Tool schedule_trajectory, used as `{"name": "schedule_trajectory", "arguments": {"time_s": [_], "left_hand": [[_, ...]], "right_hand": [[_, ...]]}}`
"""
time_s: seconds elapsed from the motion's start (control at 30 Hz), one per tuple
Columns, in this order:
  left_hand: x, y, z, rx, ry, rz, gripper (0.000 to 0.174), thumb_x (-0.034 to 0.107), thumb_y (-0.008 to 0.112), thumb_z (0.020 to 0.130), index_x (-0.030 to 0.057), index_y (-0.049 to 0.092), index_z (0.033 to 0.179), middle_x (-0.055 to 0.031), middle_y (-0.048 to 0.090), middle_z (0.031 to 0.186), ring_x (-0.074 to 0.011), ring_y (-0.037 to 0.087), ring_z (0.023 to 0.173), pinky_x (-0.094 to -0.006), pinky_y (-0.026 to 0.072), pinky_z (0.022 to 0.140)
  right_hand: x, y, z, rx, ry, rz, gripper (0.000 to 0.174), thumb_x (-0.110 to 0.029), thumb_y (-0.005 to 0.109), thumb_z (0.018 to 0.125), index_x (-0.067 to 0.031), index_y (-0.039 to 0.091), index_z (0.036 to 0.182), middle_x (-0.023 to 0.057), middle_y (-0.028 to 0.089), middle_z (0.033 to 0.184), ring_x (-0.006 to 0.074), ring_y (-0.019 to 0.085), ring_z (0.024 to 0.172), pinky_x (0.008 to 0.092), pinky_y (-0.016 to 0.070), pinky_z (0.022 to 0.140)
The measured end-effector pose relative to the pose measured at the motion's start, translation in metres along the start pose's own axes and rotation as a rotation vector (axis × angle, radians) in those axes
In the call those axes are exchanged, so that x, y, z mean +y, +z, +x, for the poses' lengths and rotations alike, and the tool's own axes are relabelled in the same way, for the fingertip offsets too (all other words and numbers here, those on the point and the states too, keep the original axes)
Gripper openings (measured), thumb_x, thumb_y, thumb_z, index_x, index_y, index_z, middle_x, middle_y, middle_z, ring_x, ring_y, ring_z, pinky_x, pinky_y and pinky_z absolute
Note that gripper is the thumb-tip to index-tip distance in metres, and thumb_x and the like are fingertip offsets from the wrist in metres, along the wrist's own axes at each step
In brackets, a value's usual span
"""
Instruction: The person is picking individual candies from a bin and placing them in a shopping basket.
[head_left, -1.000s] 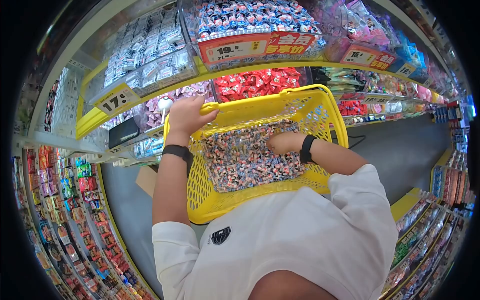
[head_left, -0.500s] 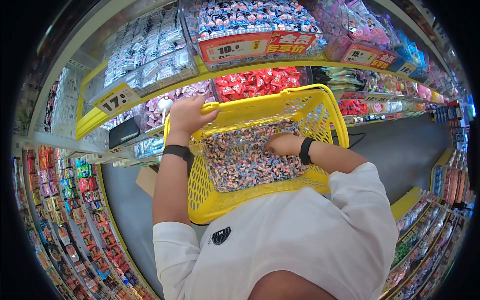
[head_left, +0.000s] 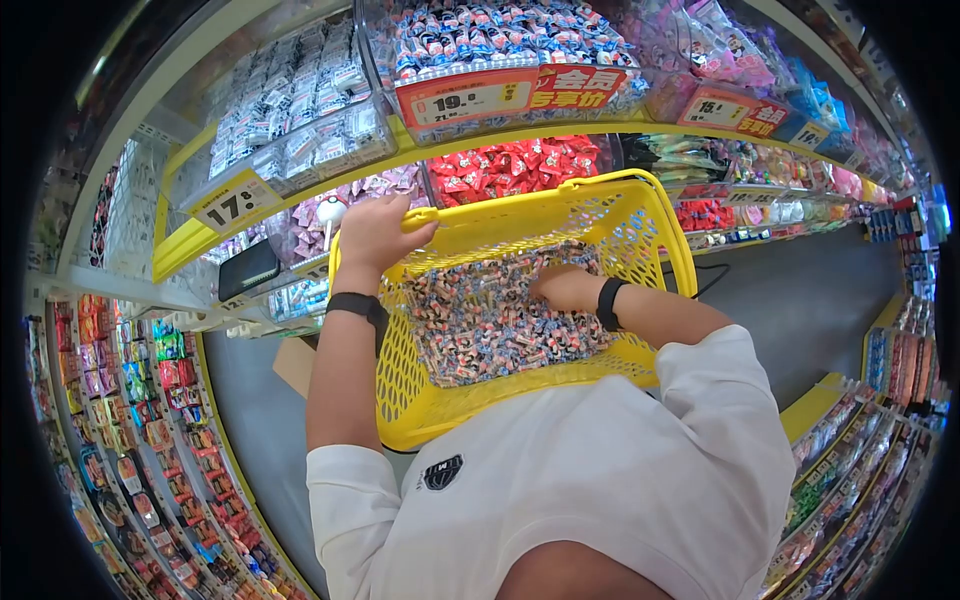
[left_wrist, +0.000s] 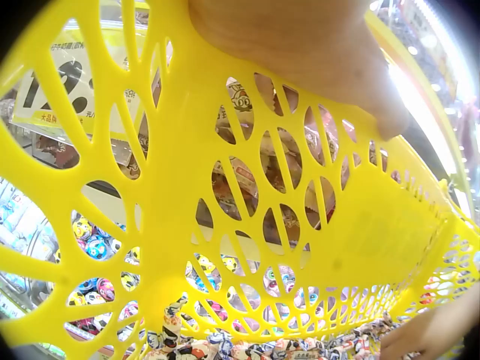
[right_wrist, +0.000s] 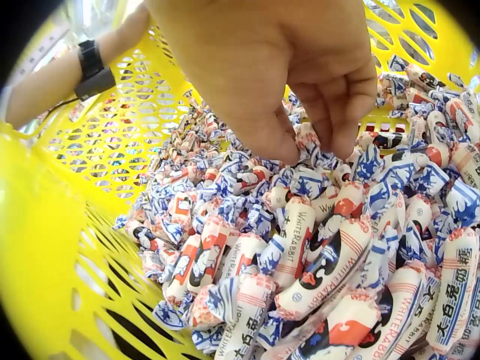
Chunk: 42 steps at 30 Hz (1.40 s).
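A yellow plastic basket [head_left: 420, 410] with oval holes in its walls is in front of my body. Its floor is covered by a deep heap of wrapped candies [head_left: 500, 330], white with red and blue print reading White Rabbit. My left hand [head_left: 380, 230] grips the basket's rim at the far left corner; in the left wrist view its fingers lie over the edge. Down in the heap is my right hand [head_left: 568, 288], thumb and fingertips pointing down. The right wrist view shows them pinching one wrapped candy [right_wrist: 309, 142], partly hidden by the fingers.
Shelf bins beyond the basket hold blue-white candies [head_left: 510, 40] and red-wrapped candies [head_left: 520, 168], with price tags [head_left: 470, 95] along the front. A dark phone-like slab [head_left: 248, 268] lies at the shelf edge. Packaged snacks [head_left: 160, 430] line the left; more shelves [head_left: 850, 480] stand at right.
My right hand has shifted very slightly left within the candy heap. The left hand and the basket stay where they were.
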<state>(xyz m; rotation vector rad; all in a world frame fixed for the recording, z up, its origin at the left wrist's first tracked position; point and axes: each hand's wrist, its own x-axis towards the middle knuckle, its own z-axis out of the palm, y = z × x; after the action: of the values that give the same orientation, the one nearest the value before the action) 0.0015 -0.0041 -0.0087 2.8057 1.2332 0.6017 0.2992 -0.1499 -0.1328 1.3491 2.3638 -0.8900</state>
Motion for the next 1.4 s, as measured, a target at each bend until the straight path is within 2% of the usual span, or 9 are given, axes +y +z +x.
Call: {"name": "schedule_trajectory", "arguments": {"time_s": [0.13,0.43,0.53,0.93,1.07,1.13,1.17,1.3,1.4], "left_hand": [[-0.002,0.003,0.000,-0.019,-0.012,0.035,0.044,0.052,0.072,0.073,0.0085,0.064,0.075,-0.0088,0.063,0.071,-0.0295,0.062,0.066,-0.0420,0.0497,0.061],[0.000,0.000,0.001,-0.014,-0.008,0.015,0.045,0.052,0.072,0.072,0.0080,0.063,0.075,-0.0095,0.063,0.071,-0.0300,0.063,0.067,-0.0424,0.0498,0.062],[-0.002,0.002,0.000,-0.026,-0.012,0.043,0.045,0.051,0.072,0.072,0.0078,0.063,0.074,-0.0097,0.063,0.071,-0.0302,0.063,0.067,-0.0425,0.0497,0.062],[0.001,-0.001,0.000,0.006,-0.001,0.003,0.042,0.049,0.074,0.074,0.0077,0.062,0.076,-0.0112,0.062,0.070,-0.0311,0.062,0.067,-0.0441,0.0485,0.061],[0.000,0.000,0.000,0.006,-0.001,-0.004,0.042,0.048,0.074,0.074,0.0078,0.062,0.076,-0.0112,0.062,0.070,-0.0313,0.062,0.067,-0.0441,0.0486,0.061],[-0.001,0.001,-0.001,0.016,-0.001,-0.014,0.042,0.048,0.074,0.074,0.0081,0.062,0.075,-0.0113,0.062,0.070,-0.0315,0.062,0.067,-0.0442,0.0485,0.061],[-0.001,0.001,0.000,0.013,0.000,-0.015,0.042,0.048,0.074,0.074,0.0081,0.062,0.075,-0.0113,0.062,0.070,-0.0315,0.062,0.067,-0.0443,0.0484,0.061],[-0.001,0.001,0.000,0.013,0.008,-0.010,0.042,0.048,0.074,0.073,0.0084,0.061,0.073,-0.0112,0.061,0.069,-0.0317,0.061,0.066,-0.0444,0.0481,0.061],[0.000,0.000,0.000,0.016,0.006,-0.008,0.042,0.048,0.073,0.073,0.0083,0.060,0.071,-0.0112,0.061,0.068,-0.0318,0.061,0.066,-0.0445,0.0478,0.060]], "right_hand": [[-0.008,-0.016,-0.001,0.204,-0.070,0.086,0.014,-0.008,0.058,0.082,-0.0044,0.065,0.094,0.0202,0.067,0.094,0.0397,0.064,0.084,0.0507,0.0497,0.073],[-0.047,-0.107,-0.019,0.337,-0.078,0.329,0.010,-0.012,0.060,0.080,-0.0059,0.066,0.086,0.0174,0.063,0.083,0.0365,0.063,0.083,0.0495,0.0479,0.072],[-0.059,-0.138,-0.037,0.541,-0.183,0.376,0.012,-0.013,0.059,0.082,-0.0062,0.067,0.089,0.0162,0.063,0.083,0.0350,0.063,0.081,0.0476,0.0483,0.071],[-0.101,-0.276,-0.122,0.825,-0.276,0.463,0.014,-0.001,0.059,0.090,-0.0050,0.067,0.100,-0.0016,0.059,0.090,0.0061,0.053,0.077,0.0234,0.0422,0.066],[-0.088,-0.306,-0.119,0.961,-0.291,0.527,0.013,-0.004,0.059,0.093,-0.0063,0.068,0.102,-0.0042,0.059,0.092,0.0028,0.048,0.075,0.0210,0.0377,0.064],[-0.082,-0.326,-0.121,1.006,-0.200,0.360,0.014,-0.005,0.058,0.095,-0.0071,0.068,0.105,-0.0039,0.061,0.095,0.0024,0.048,0.075,0.0204,0.0380,0.065],[-0.069,-0.334,-0.120,0.922,-0.083,0.402,0.021,-0.008,0.058,0.096,-0.0088,0.064,0.116,0.0002,0.062,0.100,0.0065,0.057,0.095,0.0198,0.0447,0.087],[-0.059,-0.363,-0.103,0.979,-0.037,0.452,0.011,-0.013,0.063,0.090,-0.0033,0.068,0.094,-0.0050,0.058,0.074,0.0051,0.051,0.069,0.0227,0.0419,0.063],[-0.053,-0.373,-0.088,1.118,-0.206,0.437,0.012,-0.011,0.060,0.090,-0.0049,0.069,0.095,-0.0026,0.061,0.074,0.0052,0.052,0.069,0.0242,0.0432,0.064]]}}
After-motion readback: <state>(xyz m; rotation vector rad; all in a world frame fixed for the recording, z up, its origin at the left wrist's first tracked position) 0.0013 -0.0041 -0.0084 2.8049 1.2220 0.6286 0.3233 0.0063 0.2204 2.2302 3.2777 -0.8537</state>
